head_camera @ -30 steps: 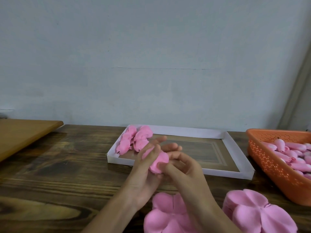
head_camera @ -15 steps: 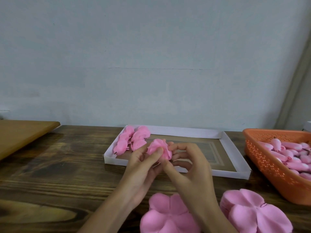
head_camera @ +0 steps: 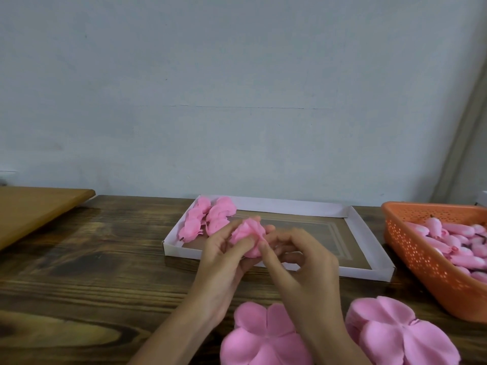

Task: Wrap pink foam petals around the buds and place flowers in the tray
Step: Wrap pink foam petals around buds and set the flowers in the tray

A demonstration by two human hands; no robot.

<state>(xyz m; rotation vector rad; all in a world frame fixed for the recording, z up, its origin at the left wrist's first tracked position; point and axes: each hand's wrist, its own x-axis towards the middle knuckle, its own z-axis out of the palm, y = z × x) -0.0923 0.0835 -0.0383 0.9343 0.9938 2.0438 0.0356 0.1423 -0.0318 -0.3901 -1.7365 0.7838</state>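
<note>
A pink foam flower (head_camera: 248, 236), its petals folded up around a bud, is held between both hands just above the near edge of the white tray (head_camera: 365, 272). My left hand (head_camera: 224, 262) grips it from the left, with the thumb on the petals. My right hand (head_camera: 303, 267) pinches the petals from the right with thumb and forefinger. Several finished pink flowers (head_camera: 208, 219) lie in the tray's far left corner. The bud inside is hidden by the petals.
An orange perforated basket (head_camera: 421, 262) full of pink buds (head_camera: 456, 238) stands at the right. Flat pink petal cut-outs lie near me: one pile (head_camera: 263, 335) under my wrists, a stack (head_camera: 400, 335) to its right. A light wooden board (head_camera: 34, 209) sits at the far left.
Both hands have carried the flower a little up and toward the tray. The petals have closed up from a rounded wrap into a fuller flower shape.
</note>
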